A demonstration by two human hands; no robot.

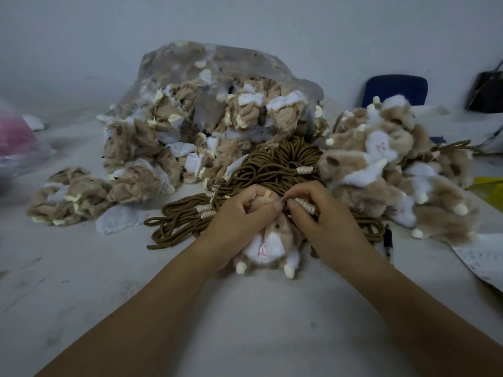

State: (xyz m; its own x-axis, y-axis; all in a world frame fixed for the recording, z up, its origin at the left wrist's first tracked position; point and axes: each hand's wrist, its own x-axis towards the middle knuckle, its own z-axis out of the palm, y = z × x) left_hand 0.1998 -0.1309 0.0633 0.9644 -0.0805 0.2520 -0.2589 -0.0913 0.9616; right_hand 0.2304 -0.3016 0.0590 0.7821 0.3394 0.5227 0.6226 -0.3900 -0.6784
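Observation:
A small tan and white plush hamster point(268, 244) lies belly up at the table's middle, cream feet toward me. My left hand point(239, 219) grips its upper body, thumb near the top of its head. My right hand point(318, 216) pinches a brown cord point(284, 205) with a cream coiled binding, right at the toy's head. A thin thread loop shows by my left fingers. Behind my hands lies a pile of brown cords point(272, 167) with the same coiled bindings.
A clear plastic bag point(217, 72) spills unstuffed tan plush skins point(168, 137) at the back and left. Stuffed plush hamsters point(394, 164) are heaped at the right. A black pen point(388, 242), paper sheet point(484, 259), blue chair back point(394, 89) and pink bag point(13, 137) sit around.

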